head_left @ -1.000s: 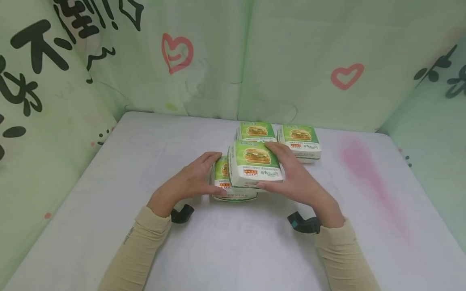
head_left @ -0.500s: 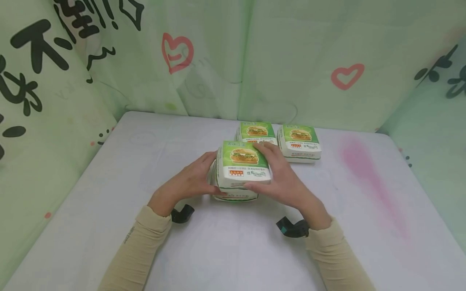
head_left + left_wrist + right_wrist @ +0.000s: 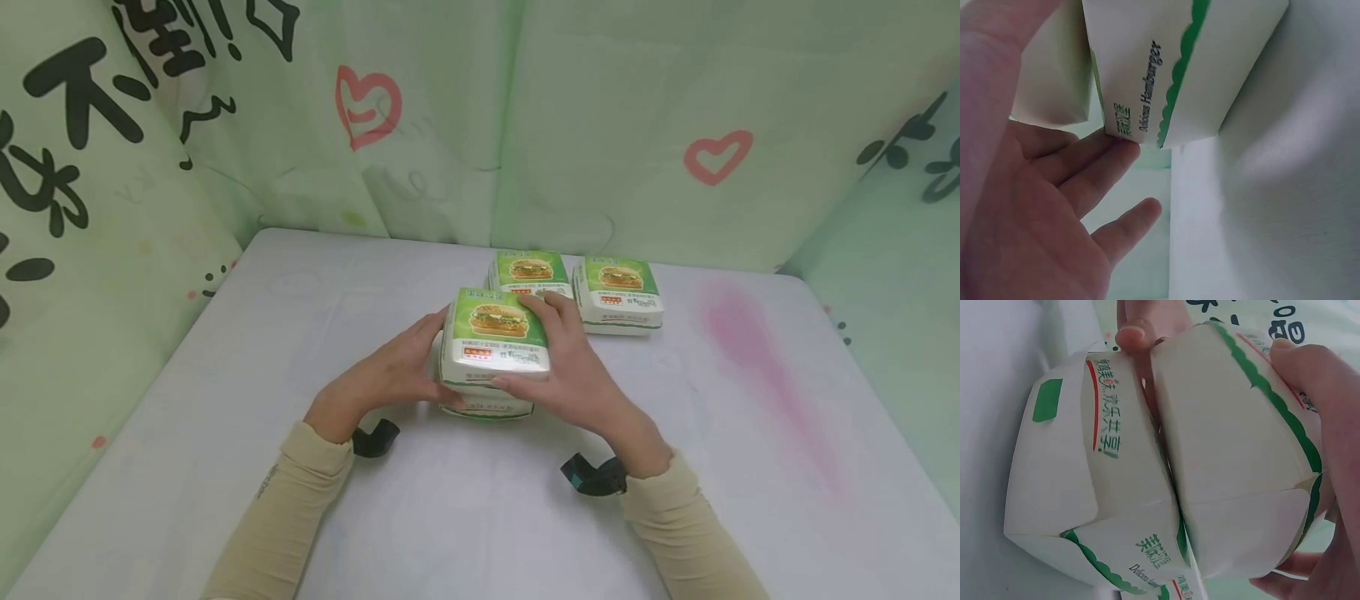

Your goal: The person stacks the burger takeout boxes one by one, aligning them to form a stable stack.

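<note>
Two green-and-white hamburger boxes stand one over the other in the middle of the table. My right hand (image 3: 581, 375) grips the upper hamburger box (image 3: 501, 346) from its right side, thumb in front and fingers behind. Beneath it the lower hamburger box (image 3: 495, 407) is mostly hidden in the head view. My left hand (image 3: 393, 367) holds this lower box by its left side, thumb at the front corner. In the right wrist view a narrow dark gap runs between the upper box (image 3: 1229, 437) and the lower box (image 3: 1125, 481).
Behind the stack are two more hamburger boxes, one partly covered (image 3: 532, 268) and one to its right (image 3: 621, 292). The white table (image 3: 480, 517) has a pink stain on its right. Green curtains (image 3: 615, 100) with drawn hearts and writing enclose the back and sides.
My right hand has carried the upper box leftward, from overlapping the lower box's right part to squarely over it. My left hand has stayed on the lower box.
</note>
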Demonstrator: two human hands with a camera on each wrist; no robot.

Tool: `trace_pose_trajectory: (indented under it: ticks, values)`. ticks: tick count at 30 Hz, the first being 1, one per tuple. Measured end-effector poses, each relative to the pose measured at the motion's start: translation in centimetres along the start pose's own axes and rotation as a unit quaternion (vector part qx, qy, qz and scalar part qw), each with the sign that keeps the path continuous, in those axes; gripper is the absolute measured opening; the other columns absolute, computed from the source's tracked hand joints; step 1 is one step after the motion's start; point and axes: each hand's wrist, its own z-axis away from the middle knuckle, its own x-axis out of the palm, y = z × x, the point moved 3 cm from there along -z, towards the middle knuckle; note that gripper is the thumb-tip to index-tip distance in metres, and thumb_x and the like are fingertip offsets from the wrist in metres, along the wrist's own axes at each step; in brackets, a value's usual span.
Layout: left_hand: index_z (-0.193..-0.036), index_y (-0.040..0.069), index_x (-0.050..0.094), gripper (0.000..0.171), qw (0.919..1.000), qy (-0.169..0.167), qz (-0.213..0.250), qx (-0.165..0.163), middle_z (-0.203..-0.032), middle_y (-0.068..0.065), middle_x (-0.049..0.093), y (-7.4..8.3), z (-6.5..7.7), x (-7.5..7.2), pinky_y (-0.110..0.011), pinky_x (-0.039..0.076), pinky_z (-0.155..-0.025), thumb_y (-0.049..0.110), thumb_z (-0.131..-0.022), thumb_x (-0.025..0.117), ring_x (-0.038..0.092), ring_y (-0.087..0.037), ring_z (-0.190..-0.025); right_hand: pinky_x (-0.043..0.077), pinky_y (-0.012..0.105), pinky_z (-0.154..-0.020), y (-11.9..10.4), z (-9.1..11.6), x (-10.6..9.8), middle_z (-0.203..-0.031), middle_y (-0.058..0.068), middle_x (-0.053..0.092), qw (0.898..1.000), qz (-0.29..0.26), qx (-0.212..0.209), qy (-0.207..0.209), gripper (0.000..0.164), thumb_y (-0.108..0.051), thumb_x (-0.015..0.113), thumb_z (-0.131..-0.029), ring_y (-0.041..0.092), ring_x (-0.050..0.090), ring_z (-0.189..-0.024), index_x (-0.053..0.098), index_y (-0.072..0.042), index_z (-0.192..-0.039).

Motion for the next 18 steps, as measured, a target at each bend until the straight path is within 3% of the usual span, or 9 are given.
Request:
trace_pose_trajectory:
  ticks: [5,10,18]
  values:
    - [-0.159,0.023,0.012,0.134,0.9995,-0.011,0.023,0.02,-0.154,0.0,0.037,-0.09,-0.07,-0.16,-0.044,0.026,-0.122,0.037,-0.056,0.097,0.033,-0.017,-0.145,0.045,0.05,-0.104,-0.09,0.09,0.17,-0.154,0.015,0.018,1.0,0.015,0.009,-0.011,0.101,-0.049,0.082,-0.074,0.032,0.038,-0.132,0.027,-0.022,-0.154]
    - [-0.154,0.027,0.02,0.124,0.9962,-0.023,0.065,0.054,-0.145,0.007,0.045,-0.15,-0.38,-0.27,-0.041,0.028,-0.121,0.032,-0.057,0.098,0.041,-0.012,-0.136,0.044,0.052,-0.107,0.02,0.26,0.15,-0.159,0.009,0.01,0.999,0.024,-0.005,-0.04,0.104,-0.052,0.08,-0.076,0.029,0.027,-0.142,0.019,-0.03,-0.157]
    - [-0.152,0.026,0.026,0.121,0.9966,-0.025,0.061,0.049,-0.144,0.008,0.047,-0.38,-0.35,-0.27,-0.042,0.025,-0.123,0.024,-0.055,0.099,0.04,-0.012,-0.138,0.038,0.055,-0.111,-0.07,0.43,-0.34,-0.159,0.006,0.012,0.998,0.009,-0.028,-0.059,0.098,-0.044,0.078,-0.079,0.027,0.026,-0.142,0.019,-0.031,-0.157]
